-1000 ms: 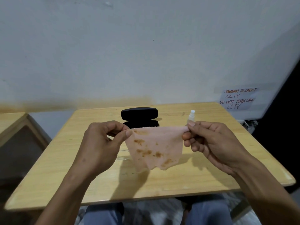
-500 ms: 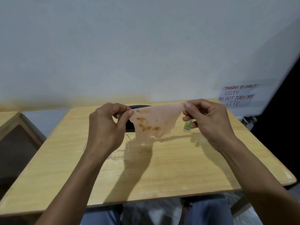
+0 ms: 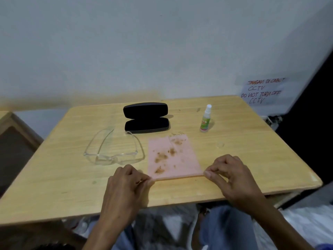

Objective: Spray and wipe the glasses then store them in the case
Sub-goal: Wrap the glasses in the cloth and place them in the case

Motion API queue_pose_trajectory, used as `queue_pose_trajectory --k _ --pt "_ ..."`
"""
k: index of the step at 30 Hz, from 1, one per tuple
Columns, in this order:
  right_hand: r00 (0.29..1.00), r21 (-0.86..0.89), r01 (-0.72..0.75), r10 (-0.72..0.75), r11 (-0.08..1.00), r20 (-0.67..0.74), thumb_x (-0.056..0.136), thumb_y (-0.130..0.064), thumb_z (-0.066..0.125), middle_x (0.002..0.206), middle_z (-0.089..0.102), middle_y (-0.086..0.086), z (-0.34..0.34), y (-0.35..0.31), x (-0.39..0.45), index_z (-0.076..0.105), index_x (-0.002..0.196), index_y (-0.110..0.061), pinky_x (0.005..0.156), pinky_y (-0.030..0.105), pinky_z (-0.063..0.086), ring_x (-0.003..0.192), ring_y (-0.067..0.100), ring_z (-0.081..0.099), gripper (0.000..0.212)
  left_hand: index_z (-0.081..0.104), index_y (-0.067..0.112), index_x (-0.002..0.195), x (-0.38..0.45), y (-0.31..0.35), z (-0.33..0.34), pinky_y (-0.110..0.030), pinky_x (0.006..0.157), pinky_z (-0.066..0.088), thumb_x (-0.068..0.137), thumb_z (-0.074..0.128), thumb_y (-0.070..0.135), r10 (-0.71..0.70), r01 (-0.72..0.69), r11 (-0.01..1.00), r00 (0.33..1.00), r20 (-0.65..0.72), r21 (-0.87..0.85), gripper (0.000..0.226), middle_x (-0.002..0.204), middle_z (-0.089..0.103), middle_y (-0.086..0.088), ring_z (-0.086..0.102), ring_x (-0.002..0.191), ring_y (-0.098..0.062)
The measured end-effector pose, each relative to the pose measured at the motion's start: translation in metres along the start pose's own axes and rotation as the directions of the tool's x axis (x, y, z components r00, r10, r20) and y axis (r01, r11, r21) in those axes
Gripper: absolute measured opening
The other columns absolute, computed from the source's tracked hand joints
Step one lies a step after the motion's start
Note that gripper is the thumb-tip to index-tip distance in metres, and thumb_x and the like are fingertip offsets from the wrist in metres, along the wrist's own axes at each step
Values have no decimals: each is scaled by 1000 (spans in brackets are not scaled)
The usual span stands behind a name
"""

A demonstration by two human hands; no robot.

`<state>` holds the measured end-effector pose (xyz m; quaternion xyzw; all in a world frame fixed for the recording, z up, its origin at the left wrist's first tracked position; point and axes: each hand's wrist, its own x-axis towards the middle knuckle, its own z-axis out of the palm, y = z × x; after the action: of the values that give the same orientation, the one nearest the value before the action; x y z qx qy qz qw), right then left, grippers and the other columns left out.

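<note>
Left hand (image 3: 126,184) pinches the near-left corner of the stained pink wiping cloth (image 3: 173,156), right hand (image 3: 232,179) pinches the near-right corner; other fingers curled. Cloth lies flat on the light wooden table (image 3: 54,177), brown blotches facing up. Clear plastic glasses (image 3: 113,150) sit just left of the cloth, arms unfolded, pointing away. Behind them: black hard-shell glasses case (image 3: 146,117), lid open and propped up. Small spray bottle with green label and white nozzle (image 3: 205,119) stands upright right of the case. Handwritten CCTV notice (image 3: 263,91) on wall, far right.
</note>
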<state>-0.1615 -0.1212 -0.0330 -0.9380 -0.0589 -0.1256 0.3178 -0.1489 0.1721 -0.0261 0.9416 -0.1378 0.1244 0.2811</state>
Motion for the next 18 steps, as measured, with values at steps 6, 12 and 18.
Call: queue_pose_trajectory --k 6,12,18 --pt "1000 41 19 -19 999 -13 86 -52 56 88 59 -20 0 -1 -8 74 85 -35 76 46 49 88 9 55 25 78 32 84 -5 -1 0 -43 58 47 81 54 55 5 -5 1000 1000 -10 17 33 73 48 16 53 72 -19" --pt "1000 61 -3 3 998 6 80 -56 61 89 59 -23 -2 -5 -11 75 82 -36 80 45 49 92 3 54 24 78 35 86 -13 6 -5 -42 65 50 78 59 57 -42 41 999 999 -9 -27 31 75 51 16 56 79 -16" --pt "998 155 -27 36 988 -55 86 -30 76 90 65 -14 -7 -24 1 76 86 -32 76 22 46 89 -2 54 1 79 30 82 -10 9 -29 -8 57 35 76 75 47 -147 127 985 970 -195 -115 18 71 59 11 55 70 -3"
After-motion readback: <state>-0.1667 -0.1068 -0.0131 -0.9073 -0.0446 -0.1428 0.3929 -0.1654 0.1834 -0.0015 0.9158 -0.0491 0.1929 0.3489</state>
